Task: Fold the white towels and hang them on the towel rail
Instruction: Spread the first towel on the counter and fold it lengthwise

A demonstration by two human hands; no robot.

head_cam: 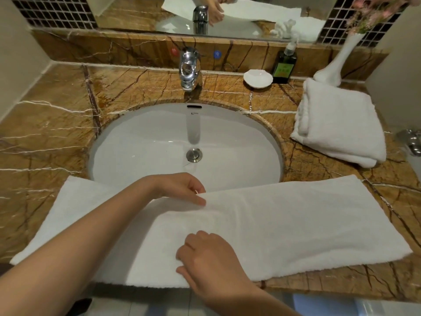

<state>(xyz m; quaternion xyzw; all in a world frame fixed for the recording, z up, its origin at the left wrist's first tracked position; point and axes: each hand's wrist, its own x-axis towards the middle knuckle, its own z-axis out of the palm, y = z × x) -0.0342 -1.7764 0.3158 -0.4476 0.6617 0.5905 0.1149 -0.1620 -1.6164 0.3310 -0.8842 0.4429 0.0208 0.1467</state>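
- Here, nearest the body, pinching the front edge of the white towel (296,224) with the right hand (205,258), fingers curled down onto the cloth close to the lip of the bench (45,133).
- Just beyond, holding the far hem of the folded-over layer with the left hand (180,187), thumb and fingers closed on it, above the front rim of the sink (148,137).
- Lying lengthwise along the front of the bench, doubled over on the right half, single on the left, bridging the sink's near rim.
- Probably squaring up a fold; hanging not yet begun, and seeing no towel rail anywhere in view.
- Risking a slide to the floor, judging by the near edge overhanging the bench front, through tugging toward the body.
- Risking too a sag into the basin over the unsupported stretch, picking up any damp there; also skewing the hems through pulling harder with one hand than the other.
- Waiting further back on the right, a second folded towel (337,124), resting on the bench just in front of a white vase (335,65).
- Backing it all, brown veined stone, a chrome tap (189,69) behind the sink, a small white dish (257,78) beside a dark pump bottle (284,65), then a mirror (136,14) flanked by dark mosaic tiles (52,12).
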